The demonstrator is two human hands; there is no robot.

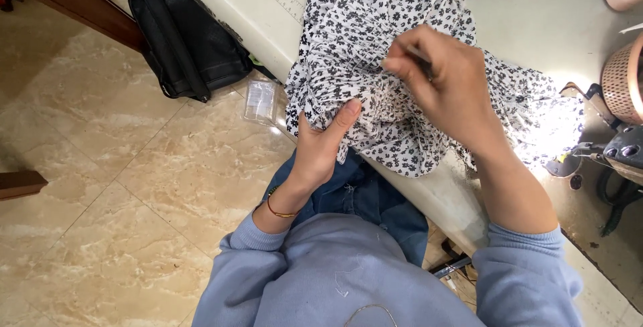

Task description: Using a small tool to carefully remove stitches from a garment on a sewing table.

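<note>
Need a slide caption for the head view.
Left hand grips gathered black-and-white floral fabric at the table edge; right hand pinches it.

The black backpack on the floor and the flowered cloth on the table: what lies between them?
In the head view, a small clear plastic packet lies on the tiled floor between the black backpack and the black-and-white flowered cloth, beside the white table's edge.

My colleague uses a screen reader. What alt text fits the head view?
Two hands work a white, black-flowered garment at a table edge: left hand grips it, right hand pinches a small dark tool. A black backpack sits on the tiled floor.
</note>
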